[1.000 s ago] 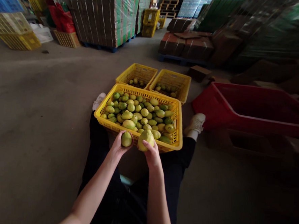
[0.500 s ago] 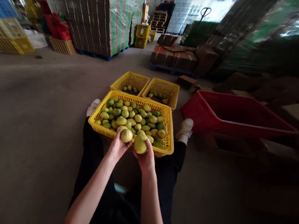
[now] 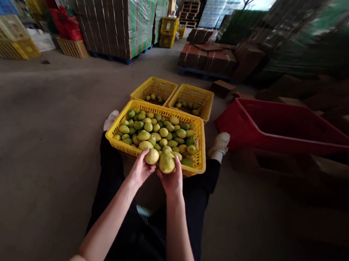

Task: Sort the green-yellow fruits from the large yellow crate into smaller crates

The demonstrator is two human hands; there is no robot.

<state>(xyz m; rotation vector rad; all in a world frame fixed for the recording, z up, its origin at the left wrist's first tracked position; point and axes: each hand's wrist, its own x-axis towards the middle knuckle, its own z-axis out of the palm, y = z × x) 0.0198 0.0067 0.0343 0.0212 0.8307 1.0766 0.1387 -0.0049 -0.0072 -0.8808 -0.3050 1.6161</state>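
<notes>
My left hand [image 3: 141,171] is closed around a round, pale yellow lemon [image 3: 151,156]. In my right hand [image 3: 173,178] sits a larger, knobbly yellow-green lemon [image 3: 166,162], gripped between thumb and fingers. Both fruits are side by side above the near rim of a yellow plastic crate [image 3: 161,109] that stands between my legs. Many lemons [image 3: 163,132], from green to yellow, fill that crate in a loose layer. The undersides of the two held fruits are hidden by my palms.
Behind the full crate stand two more yellow crates, the left one [image 3: 162,83] and the right one [image 3: 198,90], each with several lemons at the bottom. A big red tub [image 3: 236,126] is on the right. Wrapped pallet stacks [image 3: 139,22] and flattened cartons [image 3: 208,57] stand farther back.
My view has tilted slightly down and to the left. The right hand's lemon has turned a little and come closer to the left one. Both hands keep their hold.
</notes>
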